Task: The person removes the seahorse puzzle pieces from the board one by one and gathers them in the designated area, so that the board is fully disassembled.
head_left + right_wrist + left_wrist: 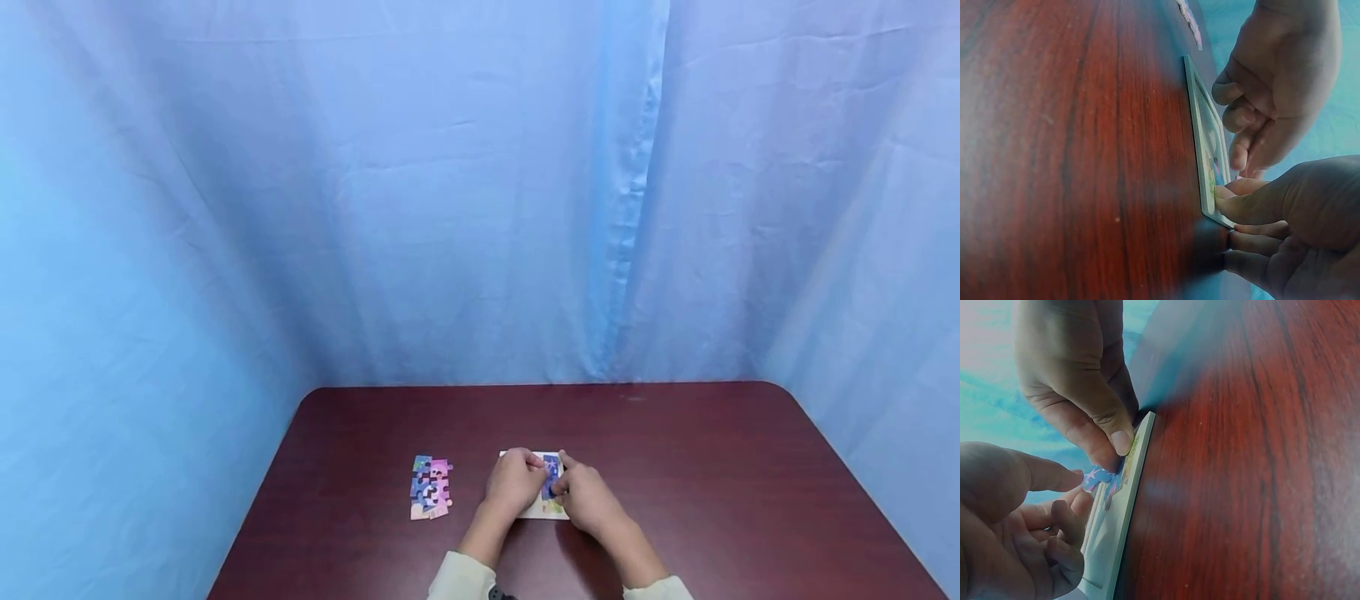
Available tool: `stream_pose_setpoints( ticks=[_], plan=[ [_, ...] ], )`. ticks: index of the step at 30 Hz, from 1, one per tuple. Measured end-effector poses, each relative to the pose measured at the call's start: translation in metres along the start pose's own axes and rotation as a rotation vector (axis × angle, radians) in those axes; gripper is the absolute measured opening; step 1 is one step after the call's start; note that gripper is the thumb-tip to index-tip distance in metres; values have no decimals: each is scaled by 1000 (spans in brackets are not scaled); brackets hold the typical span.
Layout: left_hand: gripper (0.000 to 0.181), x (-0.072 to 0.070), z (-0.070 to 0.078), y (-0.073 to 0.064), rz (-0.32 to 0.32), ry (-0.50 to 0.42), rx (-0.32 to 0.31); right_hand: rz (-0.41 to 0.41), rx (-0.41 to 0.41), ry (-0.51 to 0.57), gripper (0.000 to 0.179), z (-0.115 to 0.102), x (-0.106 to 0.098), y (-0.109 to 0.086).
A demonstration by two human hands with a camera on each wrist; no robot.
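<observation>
A pale puzzle tray (530, 512) lies flat on the table, with blue and yellow-green puzzle pieces (556, 505) in its right part. My left hand (515, 482) is over the tray's left side. Between its fingertips it pinches a blue puzzle piece with a pink star (1093, 477), seen best in the left wrist view. At the tray's right edge is my right hand (590, 498). Its thumb and a finger press on the pieces there, and its other fingers reach past the tray's edge. The hands partly hide the pieces beneath them.
Left of the tray, a loose group of pink and blue puzzle pieces (431, 490) lies on the dark red-brown table (712, 467). Blue curtains (480, 208) hang behind the table and along both sides.
</observation>
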State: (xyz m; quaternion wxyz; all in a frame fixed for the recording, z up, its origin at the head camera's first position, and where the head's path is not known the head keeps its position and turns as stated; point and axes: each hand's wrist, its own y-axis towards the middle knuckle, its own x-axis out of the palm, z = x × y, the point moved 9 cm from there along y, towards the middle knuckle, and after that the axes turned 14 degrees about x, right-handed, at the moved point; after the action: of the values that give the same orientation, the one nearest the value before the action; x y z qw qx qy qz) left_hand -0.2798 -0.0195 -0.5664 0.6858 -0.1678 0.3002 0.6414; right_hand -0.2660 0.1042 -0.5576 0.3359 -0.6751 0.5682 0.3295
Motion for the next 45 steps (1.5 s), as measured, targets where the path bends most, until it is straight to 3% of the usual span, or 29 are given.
stream_pose_setpoints(
  ticks=[12,28,45],
  plan=[
    [11,-5,-1,5,10,16,-23,19,-35,14,31,-8,-5,2],
    [12,-15,1,6,63,-3,-2,15,0,-5,27,-9,-7,4],
    [9,-31,-9,4,114,-39,-15,-8,52,2,16,-2,-4,9]
  ],
)
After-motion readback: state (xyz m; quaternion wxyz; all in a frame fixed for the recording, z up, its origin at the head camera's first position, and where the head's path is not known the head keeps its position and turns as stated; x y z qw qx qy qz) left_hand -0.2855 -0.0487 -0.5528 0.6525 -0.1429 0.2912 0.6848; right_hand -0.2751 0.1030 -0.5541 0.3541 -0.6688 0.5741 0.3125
